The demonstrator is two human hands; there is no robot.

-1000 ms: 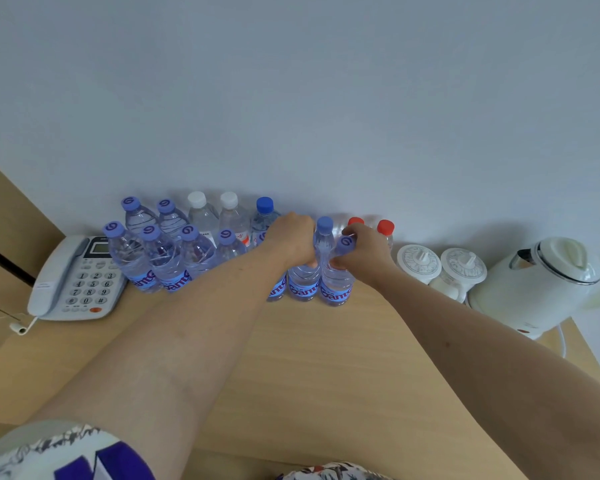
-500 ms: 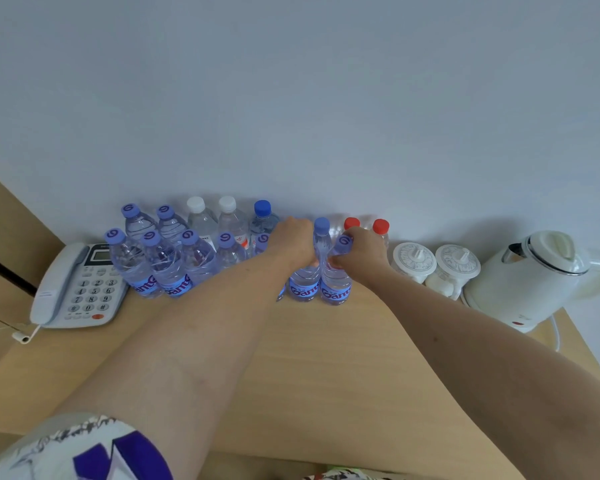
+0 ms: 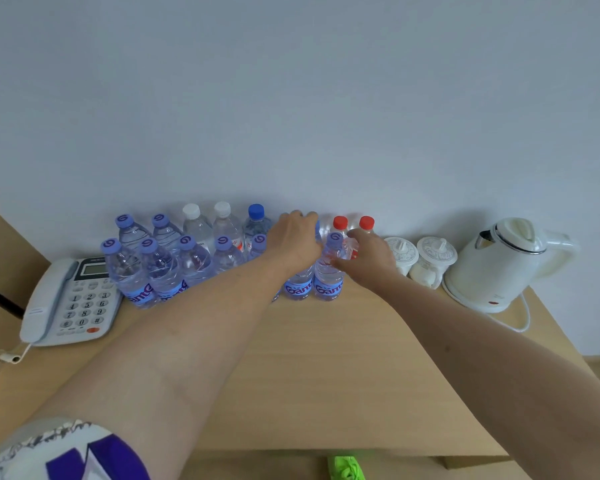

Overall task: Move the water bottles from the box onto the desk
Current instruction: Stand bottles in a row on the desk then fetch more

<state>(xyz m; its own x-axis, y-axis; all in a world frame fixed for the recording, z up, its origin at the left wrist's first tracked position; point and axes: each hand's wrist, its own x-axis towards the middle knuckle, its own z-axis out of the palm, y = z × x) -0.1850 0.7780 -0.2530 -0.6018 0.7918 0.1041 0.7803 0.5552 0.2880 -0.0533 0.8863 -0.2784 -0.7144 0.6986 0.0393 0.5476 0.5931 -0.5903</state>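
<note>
The left hand (image 3: 297,239) lies over the top of a bottle (image 3: 298,285) in the front row, its fingers curled down over the cap and neck, so that this bottle's top is hidden and only its labelled lower half shows; I cannot tell how tightly that grip closes. The right hand (image 3: 369,252) reaches to the next bottle (image 3: 328,271) just to the right, fingers and thumb curved round its shoulder below the purple cap, which stays in sight. Both bottles stand upright on the table (image 3: 326,368), touching each other.

Left of the left hand, five more purple-capped bottles (image 3: 158,268) stand in the front row, the one nearest the forearm half covered by it. Behind them are two purple caps, two white caps (image 3: 191,211) and one blue cap (image 3: 256,211). Two red-capped bottles (image 3: 340,223) stand at the wall behind the right hand, their bodies mostly hidden. Any bottle directly behind the left hand cannot be made out.

A phone (image 3: 66,303) lies at the left end, touching the bottles. Right of the bottles stand two white lidded cups (image 3: 430,258) and one white kettle (image 3: 499,265), its cord trailing forward. A patterned sleeve (image 3: 59,452) is cut off at the lower left, and a green thing (image 3: 345,467), too cropped to name, shows below the table edge
</note>
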